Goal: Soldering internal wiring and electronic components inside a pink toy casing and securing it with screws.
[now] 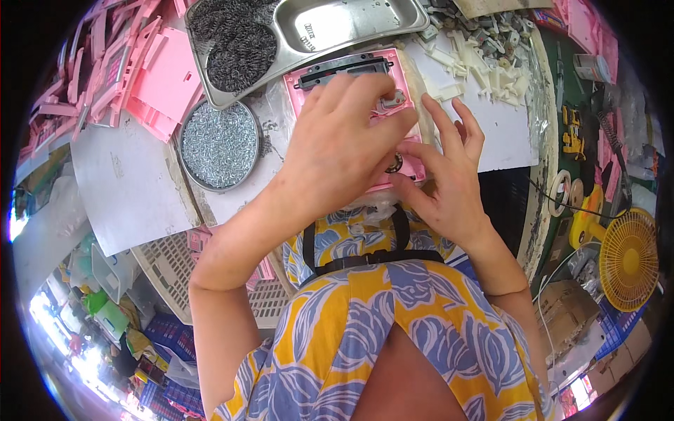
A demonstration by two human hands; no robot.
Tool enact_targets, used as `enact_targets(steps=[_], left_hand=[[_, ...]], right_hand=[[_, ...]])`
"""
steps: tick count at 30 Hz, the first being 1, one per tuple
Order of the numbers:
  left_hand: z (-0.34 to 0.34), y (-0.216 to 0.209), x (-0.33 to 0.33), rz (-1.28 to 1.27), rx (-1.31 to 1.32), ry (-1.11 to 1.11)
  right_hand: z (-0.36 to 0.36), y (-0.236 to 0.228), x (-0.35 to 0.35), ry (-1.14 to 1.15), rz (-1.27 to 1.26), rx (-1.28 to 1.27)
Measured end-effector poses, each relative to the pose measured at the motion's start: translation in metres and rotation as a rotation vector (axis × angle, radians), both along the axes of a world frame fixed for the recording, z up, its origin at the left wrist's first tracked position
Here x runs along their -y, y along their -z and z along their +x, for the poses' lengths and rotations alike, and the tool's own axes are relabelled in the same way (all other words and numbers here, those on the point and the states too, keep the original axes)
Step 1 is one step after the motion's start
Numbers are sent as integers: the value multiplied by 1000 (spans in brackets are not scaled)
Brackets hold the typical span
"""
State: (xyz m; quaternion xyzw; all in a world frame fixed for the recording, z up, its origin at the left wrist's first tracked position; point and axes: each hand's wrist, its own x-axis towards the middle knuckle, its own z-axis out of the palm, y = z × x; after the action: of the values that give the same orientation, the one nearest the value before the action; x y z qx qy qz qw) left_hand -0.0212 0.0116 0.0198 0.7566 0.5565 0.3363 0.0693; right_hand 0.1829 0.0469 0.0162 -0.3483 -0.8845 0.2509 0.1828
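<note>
A pink plastic housing (415,116) lies in front of me on a sheet of clear plastic, with a long black strip part (344,70) across its far end. My left hand (337,137) bends over its middle, fingers curled inward; whatever they grip is hidden. A small grey part (395,100) sits beside those fingertips. At the housing's right side is my right hand (449,175), thumb and index apart at the edge, the other fingers raised. A round dark part (394,163) shows between the two hands, partly covered.
A metal tray (351,21) holds black springs (242,49) at the back. To the left stands a round dish of screws (220,146), with stacked pink panels (165,81) beyond. Pale plastic parts (484,67) lie back right. A yellow fan (628,259) stands at far right.
</note>
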Motion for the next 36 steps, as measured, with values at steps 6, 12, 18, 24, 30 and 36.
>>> enact_targets(steps=[6,12,18,24,30,36], left_hand=[[-18,13,-21,-3,-264,24],[-38,16,-17,19,-170,96],[-40,24,-14,64,-146,84],[-32,32,-12,106,-170,53],[-30,35,-9,103,-165,51],[-30,35,-8,92,-143,51]], right_hand=[[14,1,-38,33,27,-129],[-23,7,-71,25,-129,-190],[-35,-5,-92,-222,159,168],[-42,-17,-91,-278,257,338],[-51,-17,-74,-232,365,327],[-48,-3,-94,-70,-275,234]])
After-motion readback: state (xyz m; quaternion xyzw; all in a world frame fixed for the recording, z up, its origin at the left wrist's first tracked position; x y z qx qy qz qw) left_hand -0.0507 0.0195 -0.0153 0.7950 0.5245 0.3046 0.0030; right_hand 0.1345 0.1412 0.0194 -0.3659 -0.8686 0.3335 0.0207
